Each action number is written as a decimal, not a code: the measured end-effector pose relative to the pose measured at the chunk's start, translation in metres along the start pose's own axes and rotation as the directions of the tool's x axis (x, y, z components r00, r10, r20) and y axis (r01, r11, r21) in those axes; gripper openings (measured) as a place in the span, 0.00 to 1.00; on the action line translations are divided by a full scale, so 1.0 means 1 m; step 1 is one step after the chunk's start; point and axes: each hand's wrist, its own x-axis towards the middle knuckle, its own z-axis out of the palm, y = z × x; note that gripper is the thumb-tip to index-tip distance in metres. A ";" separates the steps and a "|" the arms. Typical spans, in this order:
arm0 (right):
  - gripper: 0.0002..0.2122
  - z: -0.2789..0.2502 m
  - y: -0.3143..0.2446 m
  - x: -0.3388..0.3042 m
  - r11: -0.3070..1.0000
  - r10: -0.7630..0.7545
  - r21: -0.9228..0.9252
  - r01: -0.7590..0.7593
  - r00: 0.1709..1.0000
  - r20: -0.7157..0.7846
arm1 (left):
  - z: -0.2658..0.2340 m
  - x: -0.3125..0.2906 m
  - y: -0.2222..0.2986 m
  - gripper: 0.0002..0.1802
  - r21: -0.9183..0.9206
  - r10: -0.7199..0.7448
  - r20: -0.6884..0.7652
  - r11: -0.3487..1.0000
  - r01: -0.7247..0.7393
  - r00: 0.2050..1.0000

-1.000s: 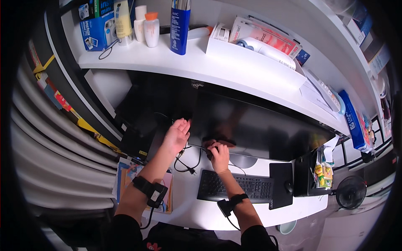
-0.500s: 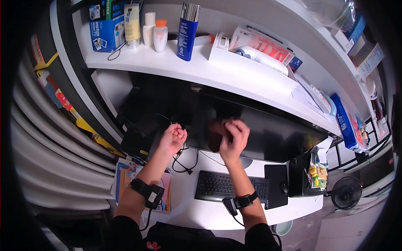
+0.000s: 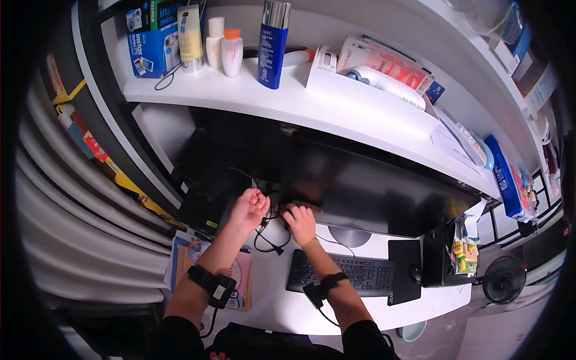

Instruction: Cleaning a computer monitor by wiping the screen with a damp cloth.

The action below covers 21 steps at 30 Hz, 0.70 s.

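Note:
My left hand (image 3: 249,210) is raised beside the left end of the black monitor (image 3: 366,192), palm turned up and fingers curled together. A thin cable (image 3: 242,172) runs to its fingertips and seems pinched there. My right hand (image 3: 301,223) is at the monitor's lower left corner, back of the hand up, fingers bent close together. What its fingertips grip, if anything, is hidden. Between and below the hands, a tangle of black cables (image 3: 258,240) hangs onto the white desk (image 3: 270,300), with a plug (image 3: 279,249) at one end.
A black keyboard (image 3: 342,273) lies below my right forearm, with a mouse (image 3: 415,274) on a dark pad to its right. Books (image 3: 245,270) are by my left forearm. Overhead, a white shelf (image 3: 240,96) carries bottles, boxes and a white tray (image 3: 372,99).
My right hand has moved left and down from in front of the screen to the monitor's lower left corner. My left hand stays curled in nearly the same place; the view has shifted slightly.

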 end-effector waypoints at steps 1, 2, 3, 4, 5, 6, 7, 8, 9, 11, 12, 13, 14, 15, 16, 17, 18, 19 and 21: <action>0.11 0.011 0.000 -0.016 1.000 0.022 0.021 -0.024 0.998 0.063 | -0.005 0.000 0.001 0.06 0.004 0.007 -0.006 1.000 -0.007 1.000; 0.11 0.019 0.002 -0.031 0.998 0.043 0.036 -0.048 0.991 0.126 | -0.009 0.001 0.001 0.06 -0.012 -0.009 0.004 1.000 0.009 1.000; 0.09 0.020 0.001 -0.039 0.996 0.075 0.035 -0.082 0.983 0.167 | -0.009 0.000 0.000 0.06 -0.030 -0.026 0.016 0.999 0.026 1.000; 0.09 0.021 0.001 -0.046 0.991 0.121 0.040 -0.131 0.972 0.201 | -0.009 -0.001 0.000 0.06 -0.029 -0.025 0.017 0.999 0.026 1.000; 0.10 0.022 0.004 -0.052 0.981 0.140 0.113 -0.160 0.977 0.162 | -0.008 -0.003 -0.001 0.06 -0.020 -0.022 0.009 1.000 0.022 1.000; 0.10 0.017 0.003 -0.052 0.965 0.160 0.187 -0.182 0.979 0.126 | -0.008 -0.004 -0.001 0.06 -0.014 -0.017 0.001 1.000 0.017 1.000; 0.10 0.005 -0.001 -0.041 0.966 0.154 0.188 -0.176 0.980 0.127 | -0.009 -0.005 0.001 0.06 -0.019 -0.013 0.001 1.000 0.013 1.000; 0.12 -0.008 -0.004 -0.028 0.956 0.180 0.234 -0.177 0.984 0.011 | -0.012 -0.005 0.002 0.06 -0.026 -0.012 -0.001 1.000 0.012 1.000; 0.14 -0.027 -0.007 -0.010 0.945 0.209 0.276 -0.173 0.972 -0.105 | -0.012 -0.006 0.002 0.05 -0.032 -0.015 0.001 0.999 0.015 1.000; 0.16 -0.070 -0.012 0.035 0.968 0.137 0.243 -0.059 0.937 -0.320 | -0.012 -0.010 0.002 0.05 -0.004 -0.014 0.022 1.000 0.014 1.000; 0.15 -0.091 -0.012 0.055 0.980 0.093 0.199 -0.009 0.904 -0.418 | -0.011 -0.012 0.000 0.04 0.030 -0.021 0.042 0.999 0.020 0.999; 0.15 -0.108 -0.013 0.075 0.985 0.074 0.171 0.015 0.862 -0.502 | -0.010 -0.014 -0.001 0.04 0.027 -0.022 0.042 0.999 0.021 0.999; 0.15 -0.123 -0.013 0.096 0.993 0.044 0.118 0.031 0.812 -0.582 | -0.006 -0.015 -0.002 0.04 0.035 -0.025 0.070 0.999 0.023 0.997; 0.16 -0.136 -0.014 0.116 0.998 0.019 0.061 0.025 0.784 -0.620 | -0.004 -0.015 -0.003 0.05 0.043 -0.026 0.095 0.999 0.022 0.995; 0.18 -0.142 -0.012 0.132 1.000 0.011 0.023 0.004 0.784 -0.620 | -0.001 -0.017 -0.003 0.05 0.040 -0.022 0.092 0.999 0.018 0.995; 0.19 -0.144 -0.011 0.145 1.000 0.031 0.021 -0.023 0.798 -0.601 | 0.005 -0.019 -0.004 0.08 0.103 -0.011 0.095 0.995 0.001 0.995; 0.20 -0.145 -0.010 0.153 0.998 0.052 0.016 -0.053 0.810 -0.584 | 0.009 -0.021 -0.006 0.12 0.166 -0.003 0.100 0.986 -0.014 0.995; 0.20 -0.142 -0.010 0.157 0.997 0.075 0.036 -0.066 0.843 -0.532 | 0.012 -0.023 -0.007 0.12 0.168 -0.005 0.105 0.986 -0.013 0.995; 0.19 -0.129 -0.007 0.158 0.998 0.060 0.035 -0.049 0.881 -0.470 | 0.017 -0.025 -0.008 0.22 0.184 -0.031 0.141 0.983 0.004 0.989</action>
